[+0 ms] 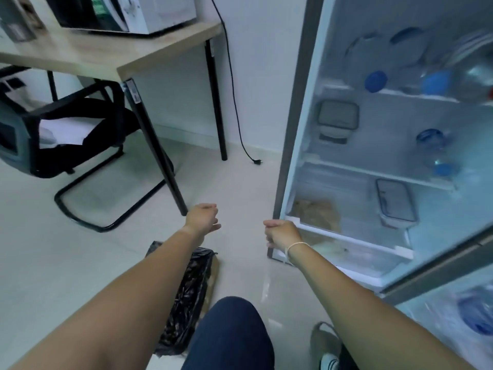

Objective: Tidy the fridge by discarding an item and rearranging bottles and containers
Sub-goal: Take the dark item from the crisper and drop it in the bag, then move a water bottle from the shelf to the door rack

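Observation:
The fridge (pixel 298 134) stands open on the right. Its top shelf holds clear bottles with blue caps (pixel 376 81), the middle shelf a grey-lidded container (pixel 338 121) and a lying bottle (pixel 437 153), the lowest shelf a rectangular lidded container (pixel 396 201) and a brownish bag (pixel 317 213). My right hand (pixel 280 233) hovers at the fridge's lower left corner, fingers curled, nothing visible in it. My left hand (pixel 204 217) hangs over the floor with loose, empty fingers. A bin lined with a black bag (pixel 186 295) sits below my left forearm.
A wooden table (pixel 112 54) with black legs carries a white microwave (pixel 138 12) at the upper left. A black chair (pixel 69 145) is under it. A black power cord (pixel 240 124) trails to the floor. The fridge door shelf (pixel 469 311) at lower right holds a bottle.

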A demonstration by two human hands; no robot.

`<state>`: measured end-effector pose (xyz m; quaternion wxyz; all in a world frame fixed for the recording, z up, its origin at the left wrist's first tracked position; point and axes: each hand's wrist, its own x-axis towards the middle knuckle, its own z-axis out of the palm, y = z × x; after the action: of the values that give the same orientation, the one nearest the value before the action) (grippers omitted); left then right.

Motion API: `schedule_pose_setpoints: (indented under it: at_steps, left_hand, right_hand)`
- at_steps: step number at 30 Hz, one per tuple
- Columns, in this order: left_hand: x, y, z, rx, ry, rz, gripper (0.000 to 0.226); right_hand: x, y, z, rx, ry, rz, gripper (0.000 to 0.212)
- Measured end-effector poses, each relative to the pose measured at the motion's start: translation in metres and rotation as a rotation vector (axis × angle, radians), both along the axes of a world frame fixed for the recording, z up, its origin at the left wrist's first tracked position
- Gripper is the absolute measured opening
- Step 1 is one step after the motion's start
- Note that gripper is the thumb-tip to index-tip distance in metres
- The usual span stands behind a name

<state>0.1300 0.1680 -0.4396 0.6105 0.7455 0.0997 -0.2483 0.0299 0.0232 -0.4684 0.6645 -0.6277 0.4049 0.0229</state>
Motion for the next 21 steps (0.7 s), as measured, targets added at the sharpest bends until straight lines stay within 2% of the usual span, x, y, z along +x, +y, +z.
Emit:
schedule_pose_setpoints:
  at_steps: [7,10,13,17,21]
  left_hand:
    - [-0.036,-0.078,0.023,-0.037,-0.068,-0.189,0.035]
    - [-0.054,-0.105,0.037,-0.060,-0.084,-0.269,0.023]
    - [-0.066,-0.126,0.046,-0.055,-0.103,-0.338,0.021]
    - [-0.082,-0.152,0.062,-0.077,-0.141,-0.386,0.033]
    - [-0.104,-0.172,0.081,-0.104,-0.182,-0.437,0.019]
  right_hand:
    - [-0.055,-0.068,0.034,-0.221,-0.013,-0.099,0.040]
    - [-0.081,-0.090,0.052,-0.233,-0.050,-0.174,0.038]
    - [-0.103,-0.106,0.068,-0.217,-0.069,-0.242,0.035]
    - [-0.131,-0.123,0.083,-0.263,-0.089,-0.295,0.036]
    - [-0.157,-0.136,0.100,-0.249,-0.098,-0.364,0.037]
